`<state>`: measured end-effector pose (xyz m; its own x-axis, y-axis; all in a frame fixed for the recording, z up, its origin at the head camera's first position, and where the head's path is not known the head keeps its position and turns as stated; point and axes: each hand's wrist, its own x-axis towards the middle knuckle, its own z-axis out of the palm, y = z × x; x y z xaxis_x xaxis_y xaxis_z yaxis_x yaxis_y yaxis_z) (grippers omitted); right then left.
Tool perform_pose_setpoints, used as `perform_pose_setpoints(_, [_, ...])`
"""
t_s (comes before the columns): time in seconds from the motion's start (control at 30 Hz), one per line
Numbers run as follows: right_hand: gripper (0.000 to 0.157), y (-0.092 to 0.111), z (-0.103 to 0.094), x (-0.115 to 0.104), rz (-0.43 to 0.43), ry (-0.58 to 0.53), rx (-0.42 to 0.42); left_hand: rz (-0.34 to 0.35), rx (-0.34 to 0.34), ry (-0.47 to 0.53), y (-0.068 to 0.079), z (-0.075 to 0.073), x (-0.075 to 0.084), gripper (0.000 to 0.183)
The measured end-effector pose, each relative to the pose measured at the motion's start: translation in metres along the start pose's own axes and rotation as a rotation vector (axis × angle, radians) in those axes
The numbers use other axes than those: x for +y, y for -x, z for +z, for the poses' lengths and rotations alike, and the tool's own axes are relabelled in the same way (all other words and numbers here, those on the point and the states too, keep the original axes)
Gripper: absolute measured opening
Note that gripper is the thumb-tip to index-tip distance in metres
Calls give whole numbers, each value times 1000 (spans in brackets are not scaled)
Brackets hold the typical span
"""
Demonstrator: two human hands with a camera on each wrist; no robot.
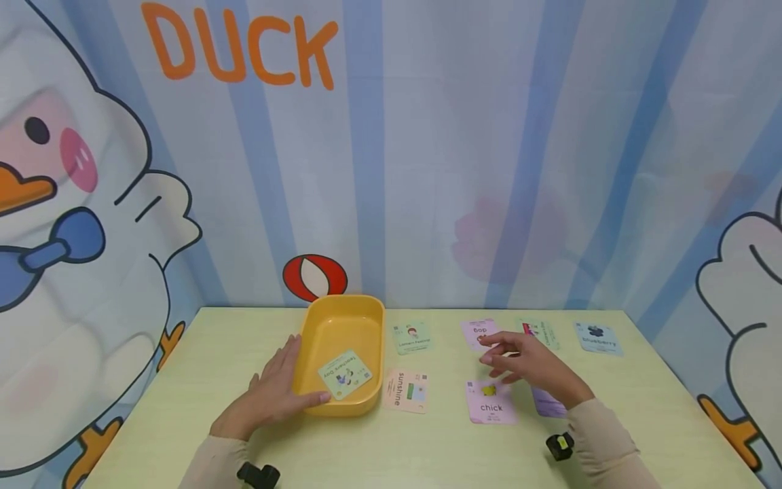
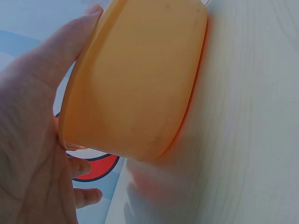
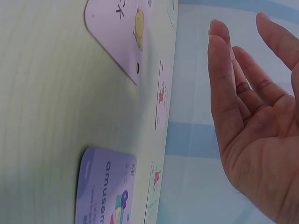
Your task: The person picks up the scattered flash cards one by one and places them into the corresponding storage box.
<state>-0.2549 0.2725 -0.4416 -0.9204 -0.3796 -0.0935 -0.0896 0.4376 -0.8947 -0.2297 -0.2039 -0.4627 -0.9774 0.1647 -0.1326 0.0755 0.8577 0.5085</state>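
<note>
My left hand [image 1: 275, 387] rests against the left side of a yellow plastic tray [image 1: 375, 326], its thumb at the near rim and its fingers along the outer wall. Inside the tray lies a green "Teachers' Day" card [image 1: 345, 375]. Held up over the table with bare, loosely bent fingers is my right hand [image 1: 528, 363]. Beneath and around it are a purple "chick" card [image 1: 491, 409], a pink-purple card with an animal picture [image 1: 476, 329], and a purple card reading "amusem..." [image 3: 105, 186], which the hand partly covers in the head view.
Right of the tray lie a green "Lantern Festival" card [image 1: 412, 338] and a pink "sunshine" card [image 1: 407, 392]. Farther right are another green card [image 1: 546, 334] and a blue "blueberry" card [image 1: 597, 338]. A striped curtain [image 1: 427, 136] hangs behind the pale table [image 1: 452, 451].
</note>
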Motion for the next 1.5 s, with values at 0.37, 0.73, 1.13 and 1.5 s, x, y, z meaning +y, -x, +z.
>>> perform_pose_setpoints(0.37, [58,10,-13,11,34,34,42,-7,1,4,0,0,1,131])
perform_pose_setpoints(0.73, [61,23,-28,20,73,35,72,-5,-1,8,0,0,1,130])
perform_pose_setpoints(1.13, [62,35,-43,38,150,52,117,-8,-5,8,-1,0,0,130])
perform_pose_setpoints(1.5, [65,44,-50,47,171,7,130,0,-7,6,0,-1,1,129])
